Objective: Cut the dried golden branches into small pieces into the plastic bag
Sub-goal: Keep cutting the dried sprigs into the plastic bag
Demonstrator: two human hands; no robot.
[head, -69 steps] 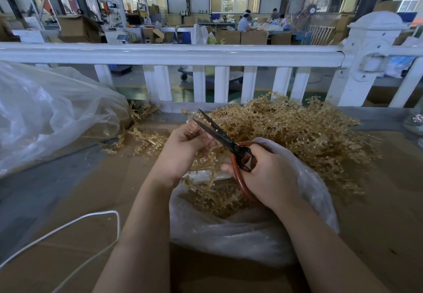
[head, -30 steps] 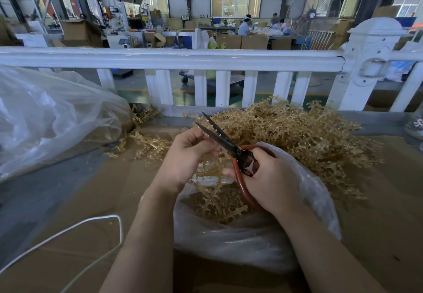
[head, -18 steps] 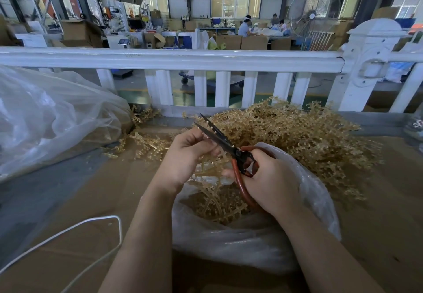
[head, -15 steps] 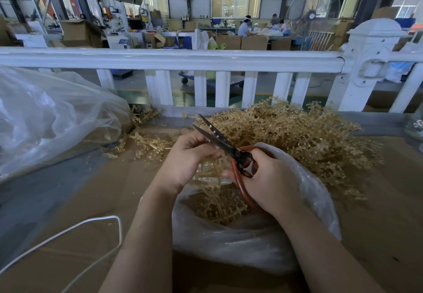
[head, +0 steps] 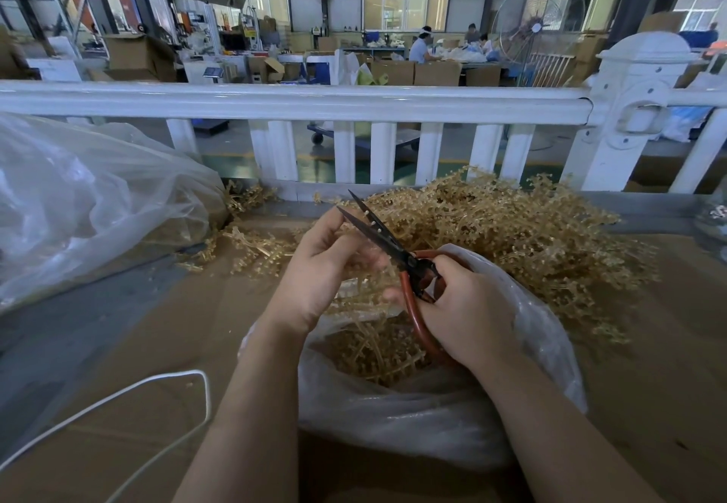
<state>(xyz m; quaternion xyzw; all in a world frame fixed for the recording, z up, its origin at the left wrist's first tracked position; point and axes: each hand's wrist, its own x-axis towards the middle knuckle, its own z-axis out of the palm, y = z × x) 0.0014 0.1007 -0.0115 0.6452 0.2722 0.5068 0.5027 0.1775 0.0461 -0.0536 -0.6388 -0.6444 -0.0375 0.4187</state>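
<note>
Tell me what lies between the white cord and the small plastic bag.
In the head view, the left forearm crosses between the white cord and the small plastic bag, over bare brown cardboard.

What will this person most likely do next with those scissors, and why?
Probably squeeze the scissors closed. The blades stand apart, and the left hand holds a golden branch at them, right above the open plastic bag. The right hand grips the red handles, so a snip would likely drop a piece into the bag.
</note>
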